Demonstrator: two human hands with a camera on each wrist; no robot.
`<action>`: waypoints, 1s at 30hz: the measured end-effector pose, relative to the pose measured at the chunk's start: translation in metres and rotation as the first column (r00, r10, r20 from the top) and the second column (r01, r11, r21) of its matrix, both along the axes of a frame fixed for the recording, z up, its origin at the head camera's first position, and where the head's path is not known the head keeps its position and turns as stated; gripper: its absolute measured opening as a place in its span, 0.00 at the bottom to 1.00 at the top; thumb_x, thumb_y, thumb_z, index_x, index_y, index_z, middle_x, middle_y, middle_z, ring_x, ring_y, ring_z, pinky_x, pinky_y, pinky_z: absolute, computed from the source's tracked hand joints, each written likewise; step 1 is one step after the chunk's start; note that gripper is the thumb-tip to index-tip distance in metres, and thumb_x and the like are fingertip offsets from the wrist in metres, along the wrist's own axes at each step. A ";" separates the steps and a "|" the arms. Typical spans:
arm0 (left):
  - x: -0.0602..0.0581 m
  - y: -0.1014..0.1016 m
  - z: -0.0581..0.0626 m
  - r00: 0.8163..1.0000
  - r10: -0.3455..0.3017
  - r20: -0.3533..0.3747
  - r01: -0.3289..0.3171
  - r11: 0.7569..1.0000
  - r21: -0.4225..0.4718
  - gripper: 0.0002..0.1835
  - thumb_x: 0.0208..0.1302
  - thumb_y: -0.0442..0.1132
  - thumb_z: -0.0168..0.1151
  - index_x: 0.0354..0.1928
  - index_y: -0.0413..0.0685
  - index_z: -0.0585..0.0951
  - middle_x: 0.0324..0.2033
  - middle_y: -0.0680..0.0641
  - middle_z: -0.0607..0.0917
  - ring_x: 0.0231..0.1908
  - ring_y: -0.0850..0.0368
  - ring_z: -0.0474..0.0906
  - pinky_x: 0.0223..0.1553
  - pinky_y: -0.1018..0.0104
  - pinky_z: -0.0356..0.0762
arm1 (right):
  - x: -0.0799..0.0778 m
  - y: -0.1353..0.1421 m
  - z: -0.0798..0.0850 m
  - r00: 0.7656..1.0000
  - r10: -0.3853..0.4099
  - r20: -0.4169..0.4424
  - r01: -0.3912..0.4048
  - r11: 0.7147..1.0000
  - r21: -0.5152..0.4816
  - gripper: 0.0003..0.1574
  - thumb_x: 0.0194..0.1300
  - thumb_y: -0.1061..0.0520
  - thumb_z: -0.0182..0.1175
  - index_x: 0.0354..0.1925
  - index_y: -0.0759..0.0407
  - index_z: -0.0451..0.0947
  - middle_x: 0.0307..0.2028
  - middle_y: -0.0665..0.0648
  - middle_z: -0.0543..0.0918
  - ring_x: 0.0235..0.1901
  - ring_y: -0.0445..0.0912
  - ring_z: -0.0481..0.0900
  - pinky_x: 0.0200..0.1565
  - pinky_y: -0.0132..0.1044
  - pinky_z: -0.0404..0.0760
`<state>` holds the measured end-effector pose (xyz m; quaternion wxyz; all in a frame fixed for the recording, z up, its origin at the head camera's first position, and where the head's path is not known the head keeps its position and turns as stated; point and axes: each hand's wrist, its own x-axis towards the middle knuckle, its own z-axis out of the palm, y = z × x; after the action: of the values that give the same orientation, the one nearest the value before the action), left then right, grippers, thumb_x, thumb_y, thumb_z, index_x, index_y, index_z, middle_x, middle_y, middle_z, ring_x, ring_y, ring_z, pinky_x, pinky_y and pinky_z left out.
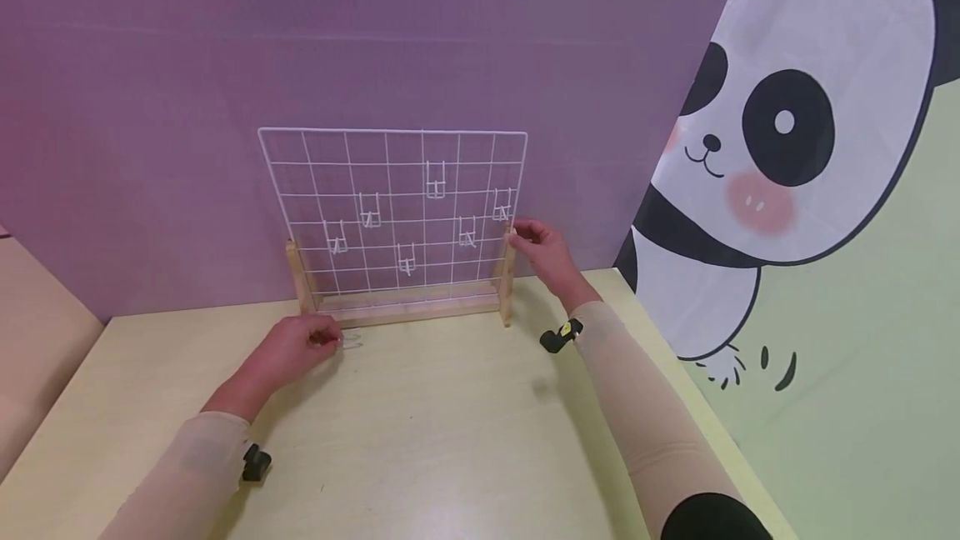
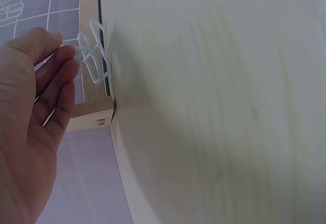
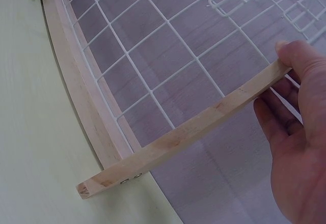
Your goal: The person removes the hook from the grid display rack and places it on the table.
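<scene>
My left hand (image 1: 296,348) is low beside the left foot of the wooden stand. Its thumb and fingertips pinch a white wire hook (image 2: 92,52), seen best in the left wrist view, close to the tabletop. At the right end, my right hand (image 1: 553,263) grips the top of the wooden upright (image 3: 188,127), thumb on the front edge and fingers behind. A white wire grid (image 1: 393,131) leans back in the stand, held by the wooden base (image 1: 420,309). Several white wire hooks hang on it at different heights, one of them a hook (image 1: 436,189) near the upper middle.
The pale wooden table (image 1: 420,432) stretches in front of the stand. Close behind stands a purple panel (image 1: 187,148). On the right, a wall (image 1: 885,407) carries a panda picture (image 1: 847,215).
</scene>
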<state>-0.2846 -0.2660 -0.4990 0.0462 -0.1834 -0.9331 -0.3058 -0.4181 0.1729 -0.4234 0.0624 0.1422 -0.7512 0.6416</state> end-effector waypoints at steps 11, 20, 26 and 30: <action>0.000 0.001 -0.003 0.999 -0.038 0.020 0.038 0.999 0.014 0.05 0.71 0.30 0.74 0.44 0.47 0.90 0.38 0.52 0.89 0.41 0.53 0.85 0.48 0.48 0.89 | -0.004 0.001 0.000 1.000 0.005 -0.021 -0.005 1.000 -0.009 0.19 0.78 0.62 0.69 0.62 0.69 0.85 0.49 0.53 0.87 0.51 0.46 0.81 0.55 0.33 0.82; 0.000 -0.001 -0.007 0.998 -0.055 0.019 0.056 0.998 -0.024 0.06 0.69 0.30 0.75 0.46 0.43 0.90 0.37 0.52 0.89 0.40 0.53 0.85 0.47 0.49 0.88 | -0.005 0.001 -0.001 0.999 0.014 -0.037 -0.015 1.000 -0.012 0.19 0.77 0.64 0.69 0.62 0.71 0.85 0.48 0.52 0.87 0.51 0.46 0.81 0.56 0.33 0.82; 0.002 0.000 -0.008 0.998 -0.065 0.015 0.065 0.997 -0.028 0.07 0.69 0.30 0.76 0.47 0.41 0.90 0.39 0.51 0.90 0.42 0.51 0.86 0.48 0.47 0.88 | -0.004 0.000 -0.001 0.999 0.009 -0.035 -0.009 1.000 -0.010 0.18 0.78 0.63 0.69 0.61 0.70 0.85 0.49 0.53 0.88 0.51 0.45 0.81 0.56 0.33 0.82; 0.002 0.000 -0.012 0.998 -0.062 0.010 0.062 0.997 -0.034 0.07 0.69 0.29 0.76 0.47 0.41 0.90 0.40 0.50 0.91 0.42 0.50 0.87 0.50 0.46 0.88 | -0.002 -0.001 -0.001 1.000 0.006 -0.028 -0.006 1.000 -0.008 0.18 0.78 0.63 0.69 0.61 0.69 0.86 0.49 0.54 0.88 0.51 0.46 0.81 0.57 0.33 0.82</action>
<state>-0.2825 -0.2662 -0.5109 0.0295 -0.2119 -0.9322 -0.2919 -0.4202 0.1722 -0.4243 0.0716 0.1534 -0.7472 0.6426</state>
